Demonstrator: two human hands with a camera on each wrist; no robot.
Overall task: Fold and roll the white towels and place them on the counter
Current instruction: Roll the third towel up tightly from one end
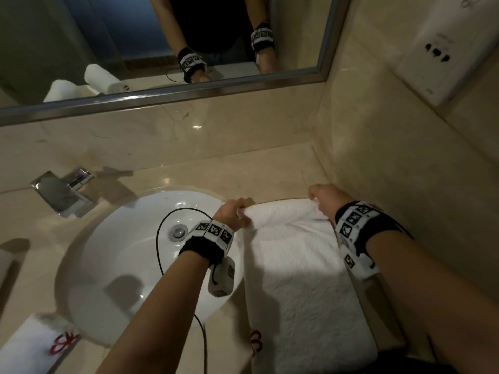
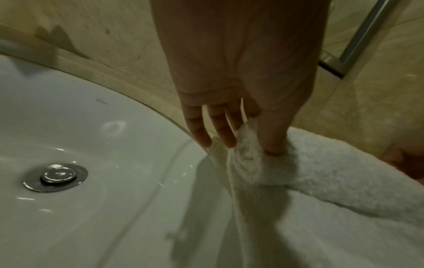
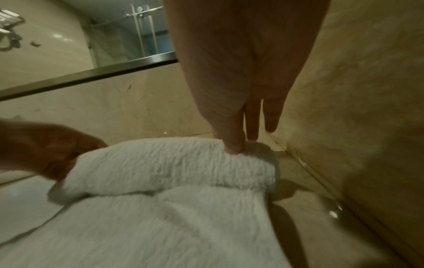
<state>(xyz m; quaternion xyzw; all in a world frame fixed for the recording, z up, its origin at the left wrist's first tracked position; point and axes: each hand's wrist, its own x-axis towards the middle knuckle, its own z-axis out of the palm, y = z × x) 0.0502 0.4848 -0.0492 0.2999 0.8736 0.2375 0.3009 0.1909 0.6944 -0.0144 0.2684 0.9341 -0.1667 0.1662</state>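
A folded white towel [image 1: 299, 276] lies lengthwise on the beige counter [image 1: 259, 171] right of the sink, its far end curled over into a short roll [image 1: 283, 211]. My left hand [image 1: 235, 209] pinches the roll's left end [image 2: 247, 159] between thumb and fingers. My right hand [image 1: 321, 195] pinches the right end [image 3: 252, 159], thumb pressed into the cloth. Another white towel with a red logo [image 1: 35, 344] lies at the counter's near left corner.
A white oval sink [image 1: 129, 265] with a metal drain [image 1: 178, 232] sits left of the towel, a chrome tap [image 1: 64, 193] behind it. A marble side wall [image 1: 405, 184] stands close on the right. The mirror [image 1: 162, 49] reflects two rolled towels [image 1: 100, 79].
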